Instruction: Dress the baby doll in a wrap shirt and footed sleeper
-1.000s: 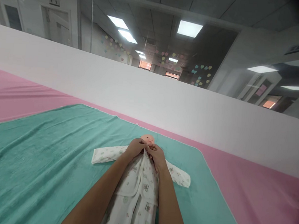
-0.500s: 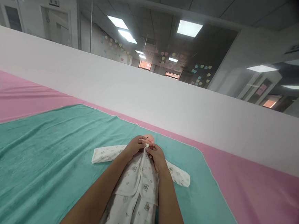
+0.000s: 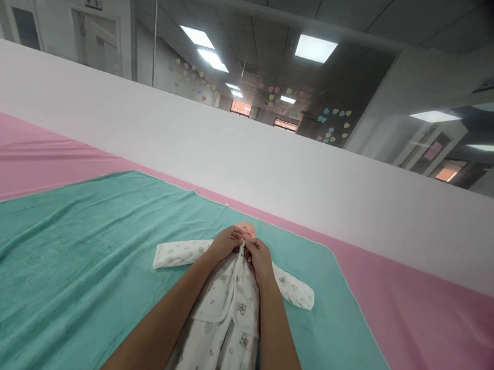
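Observation:
A baby doll (image 3: 247, 229) lies on its back with its head away from me, wearing a white printed baby jacket (image 3: 243, 308) and matching printed trousers (image 3: 200, 346). Both jacket sleeves are spread out to the sides. At the neck, my left hand (image 3: 227, 241) pinches the left front edge of the jacket. My right hand (image 3: 259, 256) pinches the opposite edge, close against the left. The two fronts meet between my fingertips and hang nearly together down the middle. My hands cover the doll's chin and neck, and any fastener there is too small to make out.
A teal blanket (image 3: 97, 241) with some folds lies under the doll, over a pink sheet (image 3: 425, 313). Behind it rises a low white wall (image 3: 215, 148) with a wide glass panel or mirror (image 3: 257, 49) above, showing ceiling lights and heart stickers.
My hands stay at the jacket's neck. The fingers of both hands have shifted slightly, and the light collar edge between them shows less. The view has moved a little.

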Available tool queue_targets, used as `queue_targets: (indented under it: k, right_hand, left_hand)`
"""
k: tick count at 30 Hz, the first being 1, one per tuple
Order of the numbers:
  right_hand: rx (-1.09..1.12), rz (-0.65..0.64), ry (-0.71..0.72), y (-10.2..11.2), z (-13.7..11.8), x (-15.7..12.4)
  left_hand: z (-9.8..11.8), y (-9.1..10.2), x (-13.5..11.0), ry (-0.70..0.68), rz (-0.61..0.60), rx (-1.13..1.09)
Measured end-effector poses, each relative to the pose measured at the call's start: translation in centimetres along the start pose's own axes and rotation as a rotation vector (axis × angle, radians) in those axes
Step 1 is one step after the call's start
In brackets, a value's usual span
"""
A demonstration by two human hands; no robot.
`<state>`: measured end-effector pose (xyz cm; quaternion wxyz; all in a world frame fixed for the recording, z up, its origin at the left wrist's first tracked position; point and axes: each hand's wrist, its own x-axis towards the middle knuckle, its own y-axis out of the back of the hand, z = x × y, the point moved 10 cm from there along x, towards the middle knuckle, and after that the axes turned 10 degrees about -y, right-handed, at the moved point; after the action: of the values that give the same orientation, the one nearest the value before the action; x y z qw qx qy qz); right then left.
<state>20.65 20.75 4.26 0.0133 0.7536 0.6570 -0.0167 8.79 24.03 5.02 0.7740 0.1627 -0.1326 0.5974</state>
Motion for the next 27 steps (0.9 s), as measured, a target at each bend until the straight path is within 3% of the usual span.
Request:
queue_targets:
  k: [9, 18, 23, 27]
  right_hand:
    - [-0.163, 0.075, 0.152, -0.7, -1.7, -3.0]
    - [-0.436, 0.34, 0.429, -0.9, -3.8, -10.1]
    - [-0.599, 0.342, 0.395, -1.7, -4.0, -10.6]
    - [-0.574, 0.341, 0.323, -1.2, -3.5, -9.8]
  left_hand:
    - [1.7, 0.7, -0.6, -0.037, 0.028, 0.238]
    - [4.8, 0.5, -4.4, -0.192, 0.067, 0.447]
    - [6.0, 0.7, -6.9, -0.302, 0.011, 0.411]
    - [6.5, 0.5, -7.2, -0.327, -0.052, 0.354]
